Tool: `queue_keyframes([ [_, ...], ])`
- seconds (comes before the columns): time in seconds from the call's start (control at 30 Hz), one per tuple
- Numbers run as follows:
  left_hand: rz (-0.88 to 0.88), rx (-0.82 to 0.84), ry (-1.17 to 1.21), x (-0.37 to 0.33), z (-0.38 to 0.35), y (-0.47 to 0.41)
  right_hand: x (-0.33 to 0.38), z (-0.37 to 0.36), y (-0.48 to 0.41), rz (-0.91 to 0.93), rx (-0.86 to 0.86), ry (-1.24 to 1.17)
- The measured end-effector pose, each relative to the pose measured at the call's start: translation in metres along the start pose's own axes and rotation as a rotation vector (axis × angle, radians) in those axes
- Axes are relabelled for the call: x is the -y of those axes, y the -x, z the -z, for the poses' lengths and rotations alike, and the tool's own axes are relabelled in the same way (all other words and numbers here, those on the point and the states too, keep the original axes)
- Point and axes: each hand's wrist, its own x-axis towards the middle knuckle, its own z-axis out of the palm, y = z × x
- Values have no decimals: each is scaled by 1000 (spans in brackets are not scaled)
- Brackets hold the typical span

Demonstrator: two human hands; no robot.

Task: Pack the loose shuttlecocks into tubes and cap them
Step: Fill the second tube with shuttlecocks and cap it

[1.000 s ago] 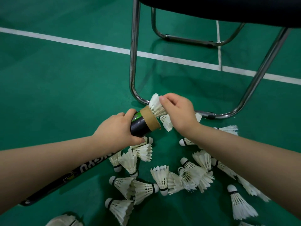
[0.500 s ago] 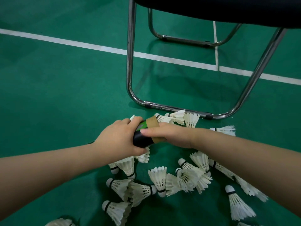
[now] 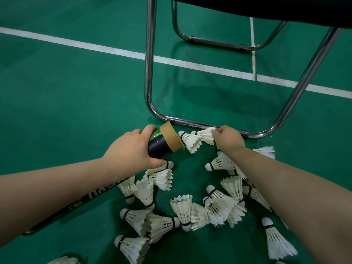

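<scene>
One white feather shuttlecock (image 3: 205, 134) newly pinched by skirt in right hand (image 3: 228, 139), cork toward tan-rimmed black cardboard tube (image 3: 163, 142); left hand (image 3: 131, 149) grip wraps tube. Next load coming; many lie loose.

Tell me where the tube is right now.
Centre of the head view: the left hand grips the tube, its brown end facing the shuttlecocks pinched by the right hand, just in front of the chair rail.

Even overhead light, sharp focus; the chair (image 3: 247, 8) casts a soft shadow on the glossy green floor (image 3: 66, 101); wide-angle bending at edges.
</scene>
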Motion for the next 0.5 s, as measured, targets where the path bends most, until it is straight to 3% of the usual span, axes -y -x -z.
queue_keyframes([
  [0.2,3,4,2,-5,-2,-5,6,-11,-7,-47,27,90],
  [0.5,31,16,-6,1,-3,-1,5,10,-2,-234,20,-438],
])
